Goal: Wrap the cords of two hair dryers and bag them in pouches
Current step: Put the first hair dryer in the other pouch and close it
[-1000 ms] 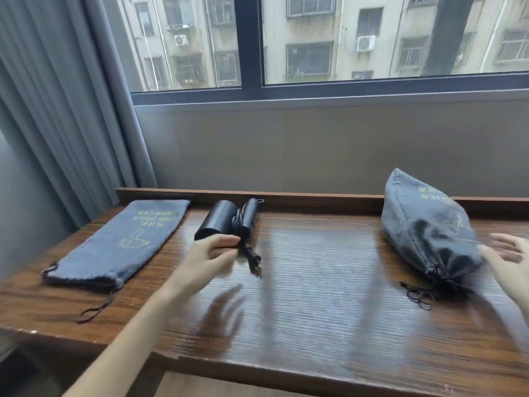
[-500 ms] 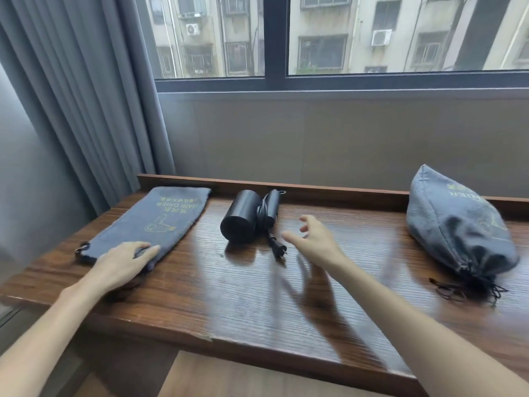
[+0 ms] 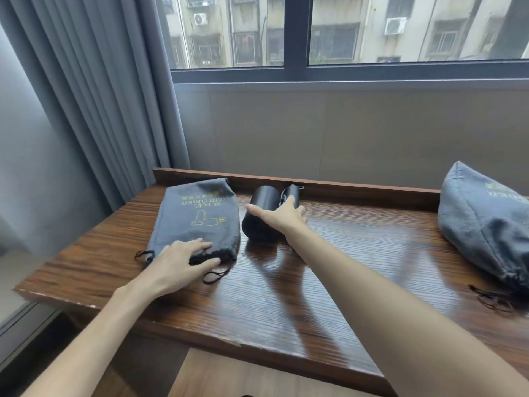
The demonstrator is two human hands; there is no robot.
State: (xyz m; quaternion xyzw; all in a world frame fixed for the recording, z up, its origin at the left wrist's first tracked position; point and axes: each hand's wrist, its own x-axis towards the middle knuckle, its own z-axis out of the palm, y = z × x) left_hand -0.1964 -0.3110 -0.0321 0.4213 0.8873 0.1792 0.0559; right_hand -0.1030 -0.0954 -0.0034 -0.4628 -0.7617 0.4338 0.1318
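Flat grey pouch [image 3: 197, 222] lying at desk's far-left corner; my black dryer [image 3: 259, 213] sitting beside it; filled pouch [image 3: 483, 224] resting far right.

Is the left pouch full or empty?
Empty: the left pouch lies flat on the table, and the dryer sits beside it.

Left hand [image 3: 183, 260] flat on the mouth end of an empty grey pouch [image 3: 197, 222], right hand [image 3: 282, 217] spread over a black hair dryer [image 3: 259, 216] beside it, filled grey pouch [image 3: 481, 224] well apart on the wooden counter [image 3: 315, 282] below a window [image 3: 343, 32].
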